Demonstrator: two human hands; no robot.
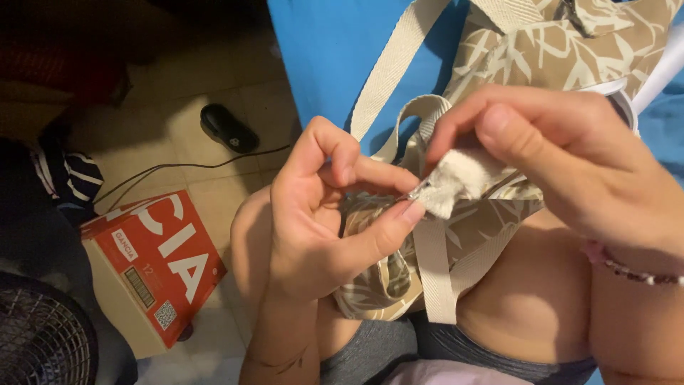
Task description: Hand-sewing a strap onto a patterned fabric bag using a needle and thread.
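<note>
The small white fuzzy tuft (456, 182) I am working on sits between my two hands, just above my lap, and its long axis runs roughly level from right to left, with its narrow metal-looking tip (417, 191) pointing left toward my left thumb. My right hand (570, 157) comes in from the upper right and pinches the tuft's right end between thumb and forefinger, the grip narrow and closed on it; most of the tuft's far end is hidden under those fingers. My left hand (320, 214) rises from below, its grip also narrow: the thumb tip presses against the tuft's lower left corner and the patterned fabric there, while the forefinger curls over the top, and I cannot tell whether that finger touches the tip. Under both hands lies the tan leaf-print tote bag (563, 57), draped from the blue surface (335, 50) down over my knees, with its cream webbing straps (434, 264) looping around and below the tuft; one strap passes straight down right beneath it. A beaded bracelet (627, 271) circles my right wrist. To the left there is open floor (221, 78), where a red cardboard box (153, 264), a dark fan grille (39, 335), a black cable (178, 167) and a black sandal (228, 128) stand well apart from my hands.
</note>
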